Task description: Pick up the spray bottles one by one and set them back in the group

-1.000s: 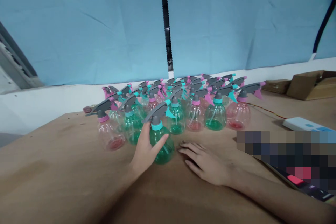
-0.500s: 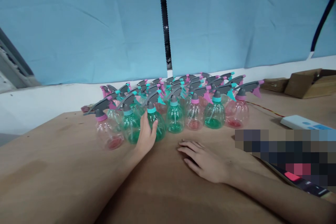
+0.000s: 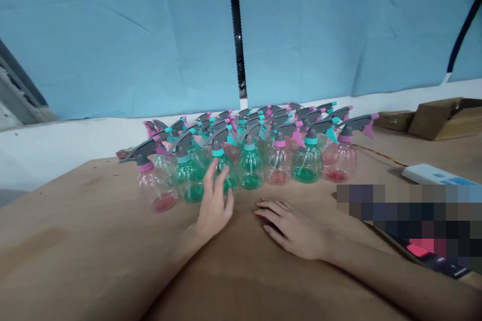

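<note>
The left hand is at a green bottle, fingers parted, gripping nothing; fingertip contact cannot be determined. The bottle stands upright among other bottles toward the table's far edge. The right hand rests palm down, fingers loosely spread, holding nothing.

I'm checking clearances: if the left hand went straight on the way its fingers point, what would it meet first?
Probably the green spray bottle directly ahead of the left hand; whether they touch is hard to tell.
</note>
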Tool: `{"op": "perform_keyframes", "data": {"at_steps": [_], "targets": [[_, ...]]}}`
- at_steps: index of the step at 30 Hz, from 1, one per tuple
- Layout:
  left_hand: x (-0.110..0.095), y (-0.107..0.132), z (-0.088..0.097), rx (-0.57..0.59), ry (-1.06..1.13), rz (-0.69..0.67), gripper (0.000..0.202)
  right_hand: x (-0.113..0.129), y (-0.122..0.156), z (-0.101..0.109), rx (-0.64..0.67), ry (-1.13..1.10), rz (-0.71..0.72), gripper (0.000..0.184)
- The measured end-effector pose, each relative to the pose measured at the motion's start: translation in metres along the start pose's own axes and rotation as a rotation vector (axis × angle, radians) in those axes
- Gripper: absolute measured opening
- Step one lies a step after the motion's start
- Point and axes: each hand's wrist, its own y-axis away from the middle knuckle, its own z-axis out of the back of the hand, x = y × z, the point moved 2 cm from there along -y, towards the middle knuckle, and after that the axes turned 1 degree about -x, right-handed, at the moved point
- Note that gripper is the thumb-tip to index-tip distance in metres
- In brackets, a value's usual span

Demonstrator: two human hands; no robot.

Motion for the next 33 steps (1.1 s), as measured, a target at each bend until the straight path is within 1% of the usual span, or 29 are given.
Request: {"op": "perform_keyframes", "data": {"at_steps": [1, 3, 5, 6, 7, 9, 11, 17, 24, 29, 33], "targets": [[-0.007, 0.005, 0.001, 0.122, 0.012, -0.056, 0.052, 0.0, 0.0, 0.0, 0.005, 0.009, -0.01, 0.038], [-0.017, 0.015, 0.002, 0.417, 0.044, -0.136, 0.052, 0.001, 0.0, -0.001, 0.016, 0.031, -0.037, 0.041], [-0.021, 0.022, 0.002, 0.672, 0.048, -0.142, 0.055, 0.0, 0.0, -0.002, 0.03, 0.05, -0.064, 0.045], [-0.021, 0.025, 0.001, 0.767, 0.038, -0.128, 0.057, 0.0, 0.0, -0.002, 0.038, 0.056, -0.073, 0.047], [-0.02, 0.026, 0.0, 0.836, 0.022, -0.109, 0.059, 0.0, 0.0, -0.002, 0.047, 0.059, -0.079, 0.048], [-0.019, 0.027, -0.001, 0.918, -0.008, -0.087, 0.062, -0.001, 0.0, -0.002, 0.065, 0.06, -0.086, 0.05], [-0.018, 0.026, -0.002, 0.947, -0.026, -0.088, 0.062, -0.002, -0.001, -0.002, 0.075, 0.064, -0.086, 0.05], [-0.02, 0.024, -0.001, 0.949, -0.025, -0.075, 0.062, -0.001, -0.001, 0.0, 0.05, 0.067, -0.07, 0.047], [-0.018, 0.026, -0.003, 0.882, 0.011, -0.084, 0.059, -0.001, 0.0, -0.001, 0.023, 0.057, -0.061, 0.045], [-0.018, 0.027, -0.003, 0.877, 0.004, -0.084, 0.059, 0.0, 0.0, 0.0, 0.038, 0.076, -0.072, 0.046], [-0.019, 0.026, -0.003, 0.905, -0.012, -0.085, 0.06, 0.0, -0.001, 0.0, 0.052, 0.087, -0.066, 0.046]]}}
